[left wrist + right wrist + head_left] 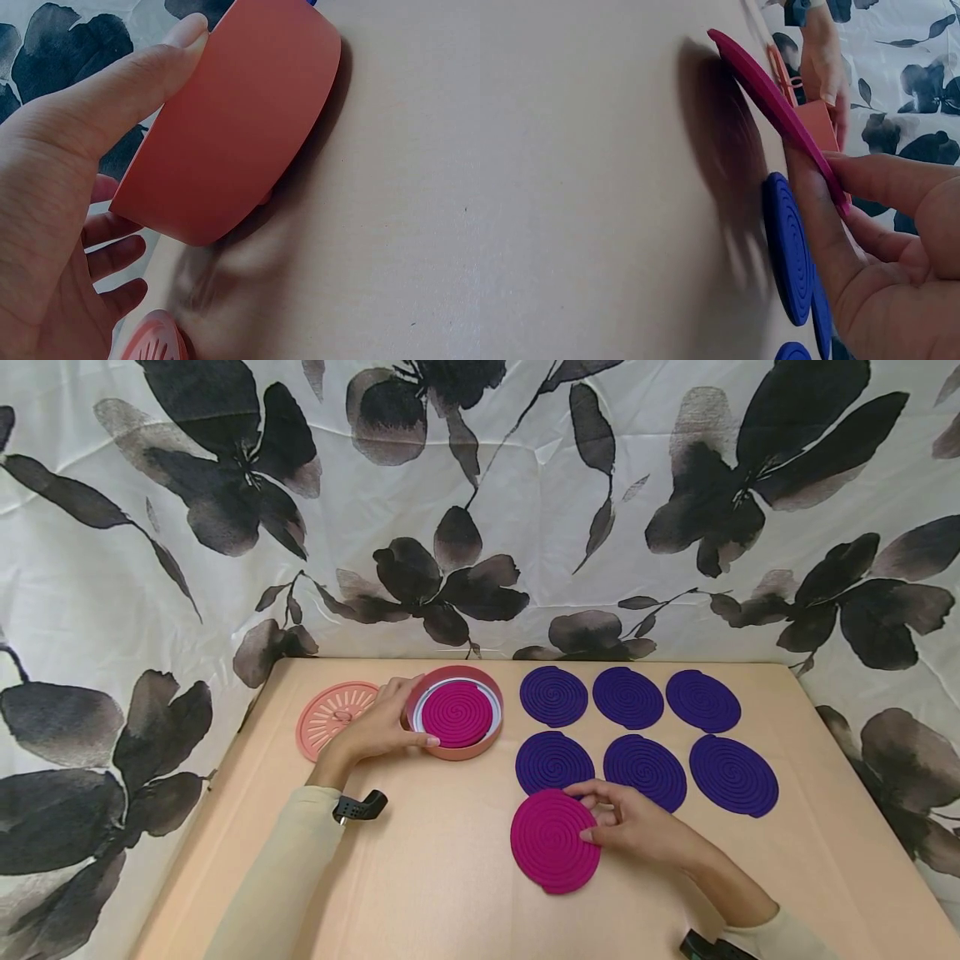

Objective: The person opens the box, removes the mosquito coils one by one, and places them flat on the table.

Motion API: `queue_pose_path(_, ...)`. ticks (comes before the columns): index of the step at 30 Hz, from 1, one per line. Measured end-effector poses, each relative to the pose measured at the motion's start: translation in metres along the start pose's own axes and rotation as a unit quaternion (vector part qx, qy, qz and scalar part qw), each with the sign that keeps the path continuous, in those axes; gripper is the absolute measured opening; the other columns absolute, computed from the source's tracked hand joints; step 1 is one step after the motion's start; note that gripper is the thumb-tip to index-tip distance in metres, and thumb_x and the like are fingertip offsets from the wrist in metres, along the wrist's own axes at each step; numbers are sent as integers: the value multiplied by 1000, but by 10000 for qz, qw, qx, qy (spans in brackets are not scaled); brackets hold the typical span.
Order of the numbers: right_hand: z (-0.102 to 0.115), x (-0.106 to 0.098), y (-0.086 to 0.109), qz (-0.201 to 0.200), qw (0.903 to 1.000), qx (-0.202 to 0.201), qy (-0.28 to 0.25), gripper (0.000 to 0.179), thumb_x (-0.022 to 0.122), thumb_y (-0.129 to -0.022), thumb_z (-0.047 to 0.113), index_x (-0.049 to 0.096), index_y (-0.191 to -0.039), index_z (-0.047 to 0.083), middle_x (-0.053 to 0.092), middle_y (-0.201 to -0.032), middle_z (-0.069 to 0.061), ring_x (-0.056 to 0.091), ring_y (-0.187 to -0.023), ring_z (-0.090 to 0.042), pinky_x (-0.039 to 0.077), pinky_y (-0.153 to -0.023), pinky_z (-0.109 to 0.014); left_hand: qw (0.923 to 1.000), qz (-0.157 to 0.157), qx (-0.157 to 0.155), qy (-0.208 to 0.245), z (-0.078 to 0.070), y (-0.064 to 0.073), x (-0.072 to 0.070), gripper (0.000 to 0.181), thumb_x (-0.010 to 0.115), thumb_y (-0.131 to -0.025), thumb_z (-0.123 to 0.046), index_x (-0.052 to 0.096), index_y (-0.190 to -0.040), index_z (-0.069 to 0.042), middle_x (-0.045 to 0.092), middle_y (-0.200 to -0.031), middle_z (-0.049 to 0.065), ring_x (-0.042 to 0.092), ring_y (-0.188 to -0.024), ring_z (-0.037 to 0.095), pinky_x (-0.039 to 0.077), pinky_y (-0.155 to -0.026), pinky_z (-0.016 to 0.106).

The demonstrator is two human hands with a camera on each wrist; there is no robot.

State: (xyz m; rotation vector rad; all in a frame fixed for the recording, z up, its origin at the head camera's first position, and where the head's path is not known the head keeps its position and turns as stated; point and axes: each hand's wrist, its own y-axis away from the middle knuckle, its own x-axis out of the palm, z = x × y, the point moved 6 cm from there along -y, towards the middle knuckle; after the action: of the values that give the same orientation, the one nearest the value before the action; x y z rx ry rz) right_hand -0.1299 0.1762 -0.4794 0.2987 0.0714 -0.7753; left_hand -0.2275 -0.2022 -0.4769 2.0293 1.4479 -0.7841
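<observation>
In the head view my left hand [386,718] grips the side of a round salmon coil holder [459,755], thumb at its near rim. Inside it lies a magenta spiral mosquito coil [457,714], ringed by a pale inner edge. The left wrist view shows the holder's smooth outer wall [247,112], with my thumb over its rim. My right hand [637,822] pinches a second magenta coil [555,843] by its right edge. That coil is tilted above the table, its shadow falling beneath it in the right wrist view.
A slotted salmon lid [333,714] lies left of the holder, partly behind my left hand. Several dark blue spiral coils [553,696] lie in two rows at the right; the near row sits just beyond my right hand. A floral cloth [540,527] hangs behind the table [420,860].
</observation>
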Motion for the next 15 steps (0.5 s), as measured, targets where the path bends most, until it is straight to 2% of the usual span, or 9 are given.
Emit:
queue_pose_path(5, 1, 2, 4, 35, 9985, -10, 551, 53, 76, -87, 2, 56, -136, -1, 60, -103, -15, 58, -76, -8, 52, -67, -20, 10000, -5, -14, 13, 0, 0, 0, 122, 86, -68, -64, 21, -163, -25, 39, -145, 5, 37, -134, 24, 45, -106, 56)
queue_pose_path(12, 3, 3, 6, 126, 9940, -162, 1078, 44, 73, -86, 0, 62, -129, 1, 63, -99, -9, 59, -82, -9, 52, -70, -21, 10000, -1, 3, -13, 1, 0, 0, 122, 85, -68, -65, 21, -163, -24, 39, -145, 6, 37, -134, 24, 45, -105, 57)
queue_pose_path(15, 4, 2, 6, 137, 9887, -201, 1481, 39, 71, -87, 0, 65, -125, 4, 66, -98, -4, 61, -85, -8, 53, -73, -21, 10000, -3, -11, -36, 1, 0, 0, 122, 85, -68, -66, 21, -163, -24, 38, -146, 6, 37, -135, 25, 45, -106, 58)
